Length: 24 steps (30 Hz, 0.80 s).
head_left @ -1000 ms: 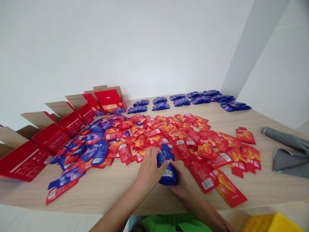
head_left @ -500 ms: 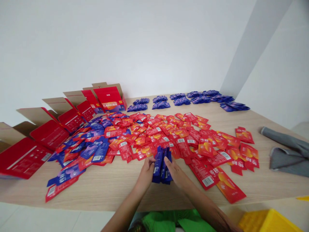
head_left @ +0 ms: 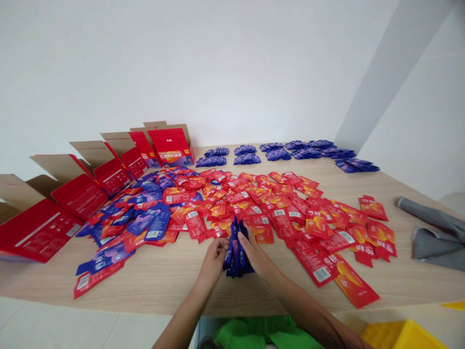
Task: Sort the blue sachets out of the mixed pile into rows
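Note:
Near the table's front edge, a bundle of blue sachets (head_left: 237, 257) stands on edge between my two hands. My left hand (head_left: 215, 257) closes on the bundle's left side with curled fingers. On the other side my right hand (head_left: 256, 252) presses the sachets together, its thumb lying over their top. How many sachets are in the bundle cannot be made out. Just beyond them spreads a loose heap of red sachets (head_left: 240, 196), and blue sachets (head_left: 158, 225) are mixed in at its left.
Open red cartons (head_left: 170, 145) line the table's left side. Stacked blue sachets (head_left: 247, 158) stand in groups along the back. A grey cloth (head_left: 438, 242) lies at the right. Below the table's front right edge is a yellow crate (head_left: 407, 334).
The bundle of blue sachets is squeezed narrower and more upright between my hands. My left hand has shifted slightly left and its fingers have moved along the bundle. The view has turned slightly.

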Tool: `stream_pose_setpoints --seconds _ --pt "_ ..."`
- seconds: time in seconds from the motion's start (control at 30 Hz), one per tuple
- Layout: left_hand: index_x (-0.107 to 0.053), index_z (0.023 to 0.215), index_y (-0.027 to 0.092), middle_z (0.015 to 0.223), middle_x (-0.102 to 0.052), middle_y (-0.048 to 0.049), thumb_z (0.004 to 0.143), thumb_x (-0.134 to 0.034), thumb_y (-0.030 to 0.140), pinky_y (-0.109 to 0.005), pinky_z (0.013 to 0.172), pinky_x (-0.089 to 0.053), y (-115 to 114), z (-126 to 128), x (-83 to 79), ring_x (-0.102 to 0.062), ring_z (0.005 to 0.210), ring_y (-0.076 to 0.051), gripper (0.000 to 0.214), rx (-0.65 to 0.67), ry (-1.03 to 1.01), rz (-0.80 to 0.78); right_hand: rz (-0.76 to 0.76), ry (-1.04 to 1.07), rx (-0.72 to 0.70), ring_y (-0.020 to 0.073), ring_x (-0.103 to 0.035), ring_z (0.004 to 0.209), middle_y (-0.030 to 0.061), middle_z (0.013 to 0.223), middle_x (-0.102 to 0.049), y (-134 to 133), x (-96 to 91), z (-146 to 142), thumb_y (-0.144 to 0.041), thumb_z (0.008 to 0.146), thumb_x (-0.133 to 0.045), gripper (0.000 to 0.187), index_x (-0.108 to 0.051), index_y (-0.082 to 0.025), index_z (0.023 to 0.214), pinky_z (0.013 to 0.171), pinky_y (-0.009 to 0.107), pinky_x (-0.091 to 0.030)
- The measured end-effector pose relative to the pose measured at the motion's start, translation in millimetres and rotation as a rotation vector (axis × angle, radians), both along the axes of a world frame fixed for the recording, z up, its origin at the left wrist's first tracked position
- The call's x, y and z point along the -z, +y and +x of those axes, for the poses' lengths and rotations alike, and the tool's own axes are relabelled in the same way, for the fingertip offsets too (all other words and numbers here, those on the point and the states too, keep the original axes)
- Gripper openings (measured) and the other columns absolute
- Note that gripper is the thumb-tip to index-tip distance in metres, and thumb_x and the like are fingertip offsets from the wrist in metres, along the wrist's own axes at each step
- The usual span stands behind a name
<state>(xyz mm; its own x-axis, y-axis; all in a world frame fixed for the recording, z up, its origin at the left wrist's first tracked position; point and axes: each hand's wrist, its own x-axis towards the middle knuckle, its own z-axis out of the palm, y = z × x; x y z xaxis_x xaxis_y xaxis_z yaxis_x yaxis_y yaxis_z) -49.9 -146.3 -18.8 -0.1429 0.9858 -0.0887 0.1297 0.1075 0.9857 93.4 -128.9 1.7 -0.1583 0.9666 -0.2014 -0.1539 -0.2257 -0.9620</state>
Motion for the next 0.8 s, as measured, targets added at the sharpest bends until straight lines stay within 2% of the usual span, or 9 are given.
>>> stream_pose_setpoints --seconds 0.17,0.27,0.4,0.47,0.57,0.67,0.8 --pt "-0.066 0.092 0.019 0.098 -0.070 -0.0076 0.081 -0.051 0.059 -0.038 0.099 -0.039 -6 -13 -13.4 -0.058 0.107 -0.026 0.045 -0.003 -0.035 -0.100 -0.016 -0.029 0.018 0.0200 -0.022 0.143 0.0060 0.151 -0.036 -4 -0.9 -15 -0.052 0.068 -0.070 0.082 -0.043 -0.022 0.138 0.118 0.036 -0.010" --pt "-0.063 0.098 0.016 0.103 -0.069 -0.0088 0.080 -0.051 0.061 -0.039 0.099 -0.040 -7 -16 -13.2 -0.059 0.107 -0.026 0.049 -0.001 -0.089 -0.170 -0.075 0.051 0.051 0.0205 -0.022 0.143 0.0067 0.151 -0.035 -8 4.9 -23 -0.051 0.068 -0.070 0.080 -0.044 -0.022 0.137 0.117 0.037 -0.014" --pt "-0.059 0.101 0.015 0.097 -0.068 -0.0076 0.070 -0.066 0.057 -0.039 0.094 -0.044 -5 -17 -7.5 -0.063 0.098 -0.024 0.053 -0.038 -0.146 -0.180 -0.197 0.235 0.047 0.0255 -0.047 0.128 0.0108 0.134 -0.056 -11 19.2 -24 -0.052 0.070 -0.068 0.065 -0.057 -0.018 0.124 0.109 0.041 -0.034" --pt "-0.059 0.104 0.015 0.097 -0.069 -0.0080 0.067 -0.071 0.055 -0.040 0.094 -0.045 -5 -15 -6.7 -0.064 0.098 -0.025 0.055 -0.030 -0.211 -0.185 -0.206 0.279 0.054 0.0259 -0.052 0.123 0.0098 0.128 -0.061 -13 25.8 -21 -0.049 0.069 -0.069 0.057 -0.062 -0.018 0.117 0.105 0.042 -0.039" --pt "-0.061 0.107 0.015 0.107 -0.069 -0.0109 0.068 -0.071 0.055 -0.040 0.099 -0.043 -7 -9 -11.2 -0.062 0.106 -0.026 0.057 -0.013 -0.286 -0.209 -0.172 0.268 0.068 0.0241 -0.049 0.127 0.0056 0.131 -0.059 -16 29.4 -17 -0.047 0.070 -0.069 0.050 -0.065 -0.023 0.113 0.107 0.042 -0.036" --pt "-0.060 0.112 0.017 0.121 -0.064 -0.0111 0.072 -0.067 0.058 -0.038 0.104 -0.039 -12 -1 -20.5 -0.057 0.117 -0.026 0.057 0.007 -0.297 -0.236 -0.162 0.235 0.049 0.0236 -0.047 0.128 0.0042 0.133 -0.058 -20 25.6 -16 -0.048 0.071 -0.068 0.051 -0.063 -0.025 0.116 0.111 0.042 -0.030" --pt "-0.056 0.118 0.017 0.117 -0.066 -0.0113 0.068 -0.075 0.051 -0.039 0.101 -0.042 -23 10 -30.0 -0.058 0.115 -0.027 0.063 0.060 -0.243 -0.314 -0.158 0.271 0.005 0.0249 -0.052 0.123 0.0051 0.127 -0.062 -28 20.2 -17 -0.049 0.073 -0.065 0.053 -0.061 -0.024 0.119 0.108 0.043 -0.034"
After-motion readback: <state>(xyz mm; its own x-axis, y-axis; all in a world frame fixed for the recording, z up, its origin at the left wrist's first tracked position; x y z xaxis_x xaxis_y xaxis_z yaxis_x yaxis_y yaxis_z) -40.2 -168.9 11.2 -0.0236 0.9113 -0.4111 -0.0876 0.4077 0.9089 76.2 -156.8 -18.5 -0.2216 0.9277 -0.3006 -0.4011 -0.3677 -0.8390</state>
